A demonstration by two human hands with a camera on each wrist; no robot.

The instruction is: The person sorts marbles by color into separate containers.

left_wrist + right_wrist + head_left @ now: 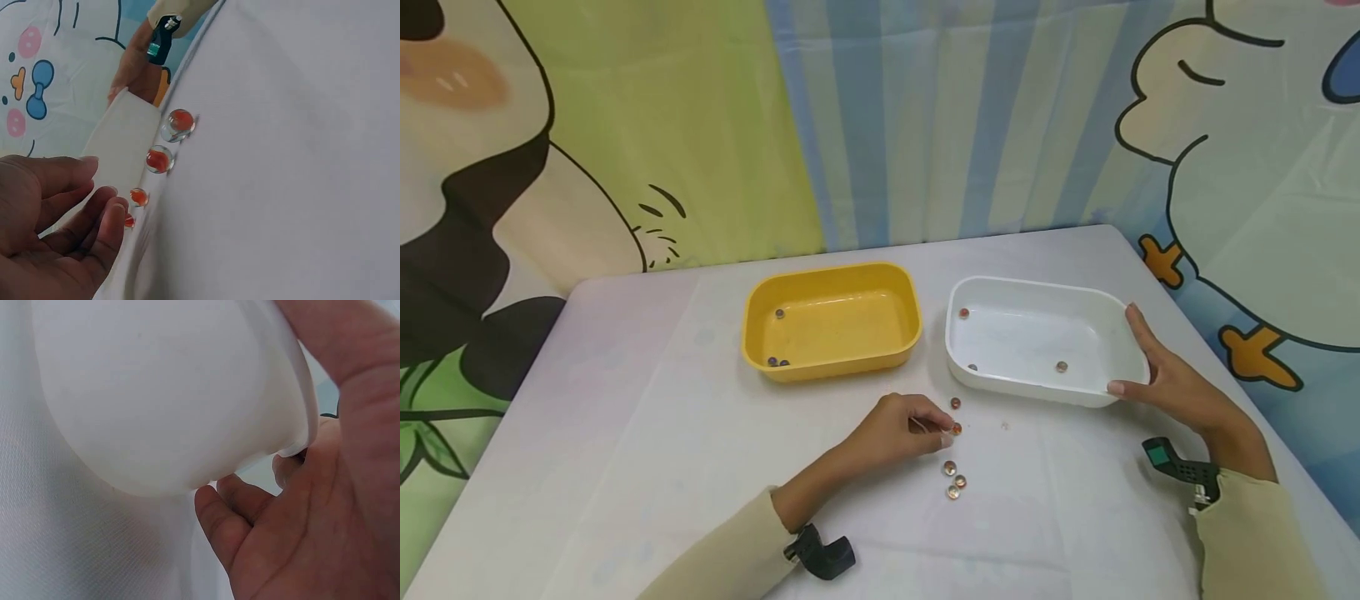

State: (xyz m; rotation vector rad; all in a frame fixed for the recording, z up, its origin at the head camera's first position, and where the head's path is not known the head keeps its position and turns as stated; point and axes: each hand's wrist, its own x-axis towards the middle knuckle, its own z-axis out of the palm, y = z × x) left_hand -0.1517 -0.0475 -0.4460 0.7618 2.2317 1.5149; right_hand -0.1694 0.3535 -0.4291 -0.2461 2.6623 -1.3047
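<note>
Plainly, the loose marbles (160, 160) look orange-red inside.

A white, cloth-covered table with rounded far corners (625, 467) is stretching across the scene. Beyond its far edge a printed fabric backdrop (925, 142) is hanging. At far left a black-and-cream cartoon figure (490, 208) is showing, with green printed leaves (430, 442) curling below; blue-and-pale vertical stripes (857, 125) are filling the middle; a pale, orange-footed cartoon figure (1262, 217) is occupying the right.
</note>
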